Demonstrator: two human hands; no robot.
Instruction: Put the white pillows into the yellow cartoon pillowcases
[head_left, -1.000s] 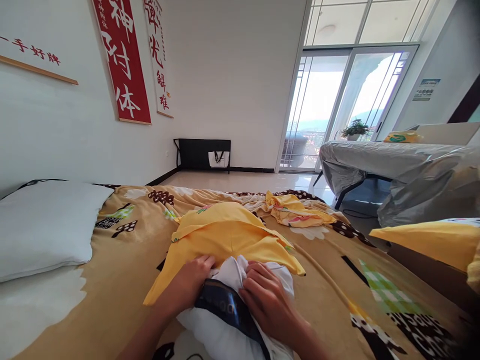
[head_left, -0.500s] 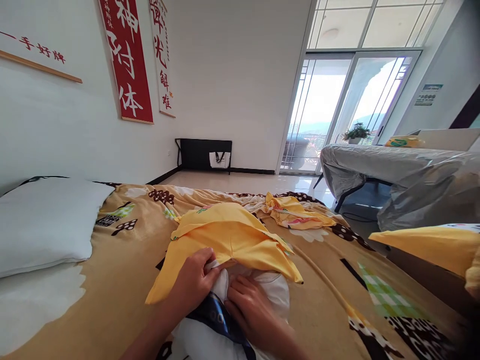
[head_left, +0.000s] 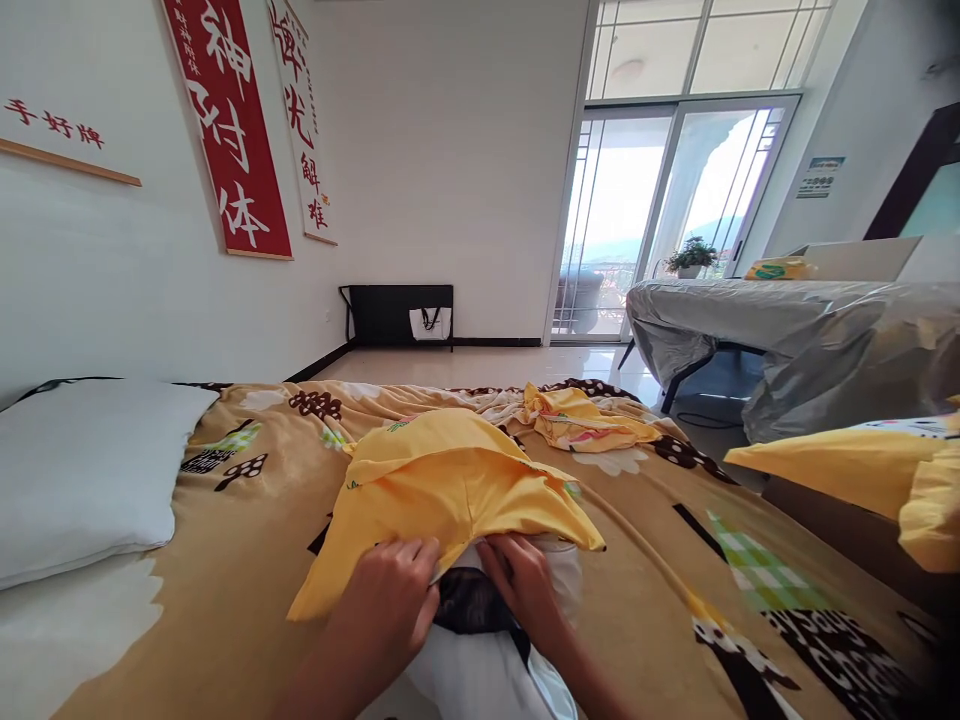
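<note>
Patterned bedspread (head_left: 247,520); left hand (head_left: 390,600) and right hand (head_left: 529,590) both tight on yellow pillowcase (head_left: 442,480) over white pillow (head_left: 480,680)

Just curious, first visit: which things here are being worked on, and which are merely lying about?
In hand: case, white pillow at its mouth, left hand and right hand at the opening.
Lying about: spare pillow, crumpled cloth, blanket, covered table.
</note>
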